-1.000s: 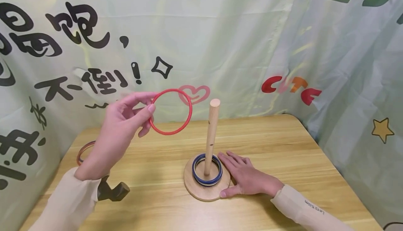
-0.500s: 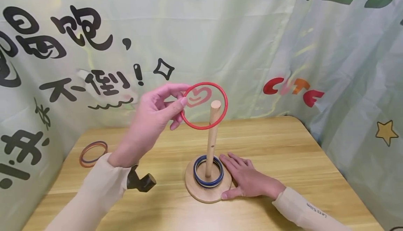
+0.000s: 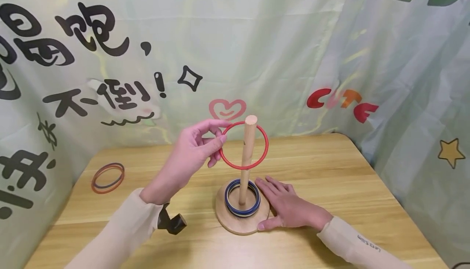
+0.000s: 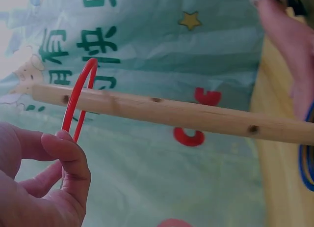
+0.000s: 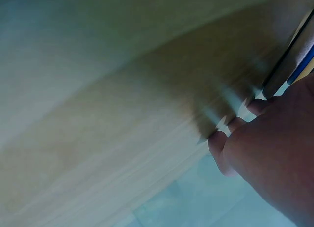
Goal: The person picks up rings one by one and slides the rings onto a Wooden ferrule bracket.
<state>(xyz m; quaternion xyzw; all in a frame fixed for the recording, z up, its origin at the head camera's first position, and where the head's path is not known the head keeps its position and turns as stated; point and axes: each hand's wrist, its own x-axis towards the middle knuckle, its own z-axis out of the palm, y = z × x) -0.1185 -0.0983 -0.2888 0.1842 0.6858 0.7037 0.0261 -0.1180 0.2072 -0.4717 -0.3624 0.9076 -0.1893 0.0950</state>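
My left hand [image 3: 194,148] pinches a thin red ring [image 3: 267,146] by its left side, between thumb and fingers. This ring is around the upper part of an upright wooden peg [image 3: 249,138]; in the left wrist view, the peg [image 4: 196,116] passes through the tilted ring [image 4: 72,101] near its tip. Blue and pale rings [image 3: 242,212] lie stacked round the peg's foot on a round wooden base [image 3: 228,223]. At the base's right edge rests my right hand [image 3: 288,208], fingers extended and thumb on the rim. In the right wrist view its fingertips are partly shadowed.
On the left of the wooden table [image 3: 315,159] lie an orange-red ring [image 3: 96,188] and a dark blue ring [image 3: 119,165], overlapping. A printed curtain [image 3: 279,57] hangs close behind the table. A dark camera mount [image 3: 174,223] sticks out from the left wrist.
My left hand has carried the red ring rightward to the peg, raised it, then lowered it over the peg's top. The right hand has stayed at the base.
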